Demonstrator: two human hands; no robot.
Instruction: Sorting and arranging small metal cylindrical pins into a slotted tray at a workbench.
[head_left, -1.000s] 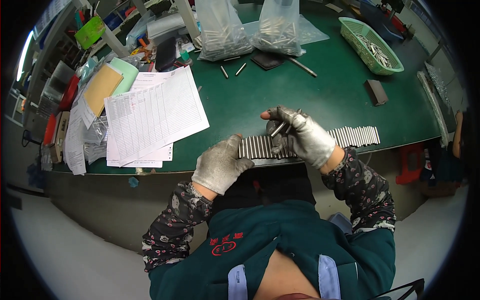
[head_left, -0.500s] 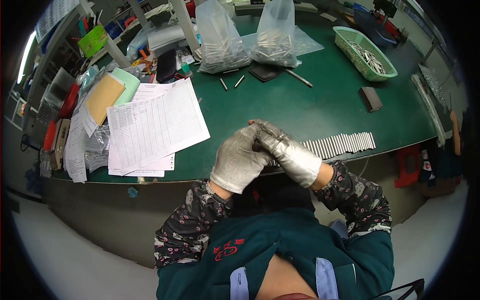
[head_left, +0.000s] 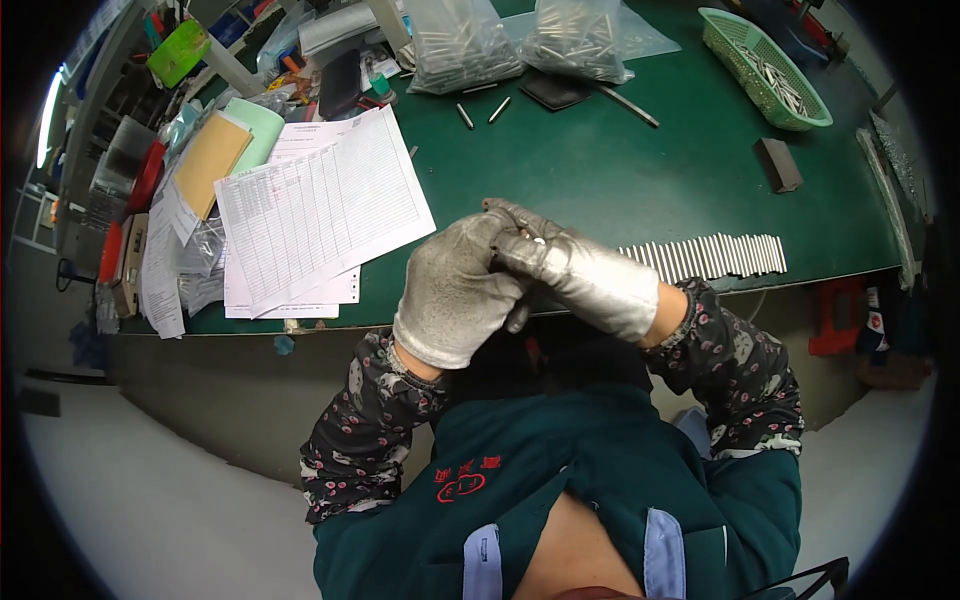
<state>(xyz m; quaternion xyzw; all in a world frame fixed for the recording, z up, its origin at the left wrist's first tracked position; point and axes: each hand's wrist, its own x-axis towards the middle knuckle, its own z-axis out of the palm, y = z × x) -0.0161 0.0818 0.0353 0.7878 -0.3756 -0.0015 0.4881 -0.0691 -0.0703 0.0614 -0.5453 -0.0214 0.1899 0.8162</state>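
Both my hands wear grey work gloves, dirty at the fingertips, and meet in front of my body at the table's near edge. My left hand is closed, its fingers curled against those of the other hand; what they hold is hidden. My right hand is closed too, with a small bright tip, like the end of a metal pin, showing at its fingers. Beside the right wrist, a row of short metal pins lies side by side along the table edge, partly covered by that hand.
Paper sheets lie on the green table at left. Clear bags of pins, two loose pins, a black pouch and a metal strip are farther back. At right are a dark block and a green basket holding pins.
The view has shifted, so the table things sit higher in the picture. My hands stay together, with the left turned slightly, and a small bright tip now shows between the fingers.
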